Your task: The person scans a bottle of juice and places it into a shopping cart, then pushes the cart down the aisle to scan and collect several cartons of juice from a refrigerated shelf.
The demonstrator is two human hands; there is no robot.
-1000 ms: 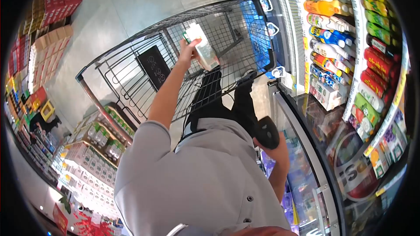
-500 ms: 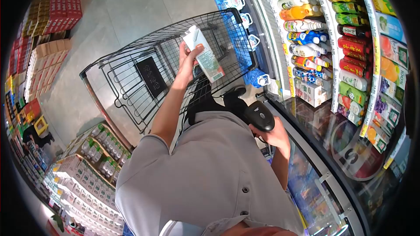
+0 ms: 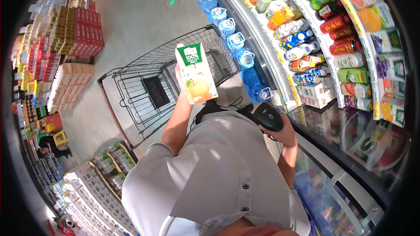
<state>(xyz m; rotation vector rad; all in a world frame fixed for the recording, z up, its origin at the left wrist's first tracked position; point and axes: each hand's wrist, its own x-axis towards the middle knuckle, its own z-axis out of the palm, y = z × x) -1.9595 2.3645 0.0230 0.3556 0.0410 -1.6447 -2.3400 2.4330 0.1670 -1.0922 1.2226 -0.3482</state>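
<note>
My left hand (image 3: 180, 85) is closed round a juice carton (image 3: 197, 76), held upright over the shopping cart. The carton's front faces me, with a green "100%" label and an orange-coloured fruit picture; most of my fingers are hidden behind it. In my right hand (image 3: 284, 132) is a black handheld barcode scanner (image 3: 268, 117), gripped beside my waist with its rounded head pointing away from the palm. Below the carton stands the black wire shopping cart (image 3: 135, 120), with a dark panel (image 3: 155, 92) on its seat part.
Chilled shelves (image 3: 337, 83) of bottles and cartons run along the right. Large water bottles (image 3: 236, 40) line their foot. Stacked red boxes (image 3: 89, 30) stand at the far left, and a display of packed cartons (image 3: 94, 192) at the near left. Grey floor (image 3: 131, 13) stretches ahead.
My left hand has turned the carton from its narrow side to its front and straightened it. The view has shifted. My right hand keeps the scanner by my waist.
</note>
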